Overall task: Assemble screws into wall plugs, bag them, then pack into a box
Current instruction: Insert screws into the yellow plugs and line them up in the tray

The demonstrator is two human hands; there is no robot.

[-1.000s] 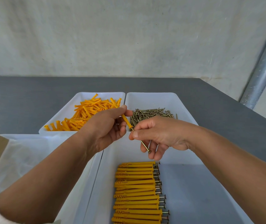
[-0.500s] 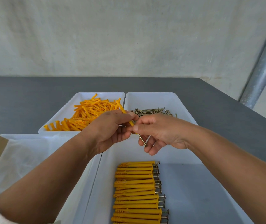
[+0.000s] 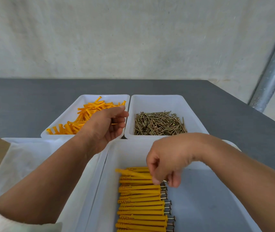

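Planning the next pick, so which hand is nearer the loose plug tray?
Left. The left hand hovers over the plug tray's near right corner; the right hand is apart from it, over the front tray, pinching an assembled plug.

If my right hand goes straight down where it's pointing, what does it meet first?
Likely the row of yellow screw-fitted wall plugs in the white plastic tray under the right hand; depth unclear.

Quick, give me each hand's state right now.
Left hand: open, fingers loosely curled above the loose wall plugs, nothing visibly held.
Right hand: closed, pinching an assembled plug over the finished row.
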